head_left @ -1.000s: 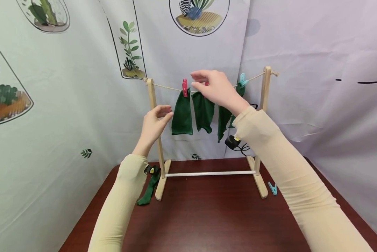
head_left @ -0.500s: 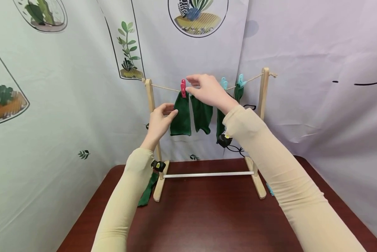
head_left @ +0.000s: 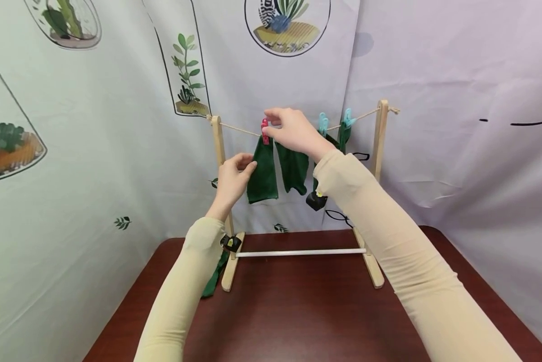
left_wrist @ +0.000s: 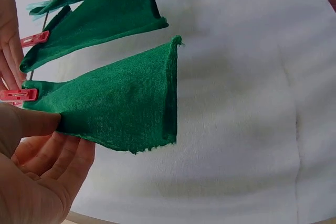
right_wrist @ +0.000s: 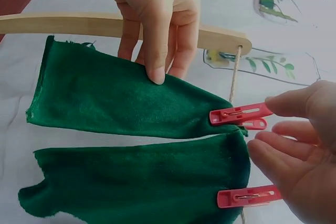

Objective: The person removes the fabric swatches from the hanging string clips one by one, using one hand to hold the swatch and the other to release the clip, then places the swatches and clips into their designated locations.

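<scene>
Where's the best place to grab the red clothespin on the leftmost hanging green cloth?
Probably the upper end of the red clothespin, pinched from above by the right hand beside it: it stands upright, its top clear of the green cloth, its lower end clamping the fabric.

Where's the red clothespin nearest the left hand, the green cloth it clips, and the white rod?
Red clothespin (right_wrist: 237,114): right wrist view, its body.
Green cloth (left_wrist: 118,98): left wrist view, its middle.
White rod (head_left: 300,252): head view, mid-length.

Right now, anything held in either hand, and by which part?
Left hand: green cloth, pinched at its side edge below the red clip. Right hand: at that clip's handle end; whether it grips can't be told.
</scene>
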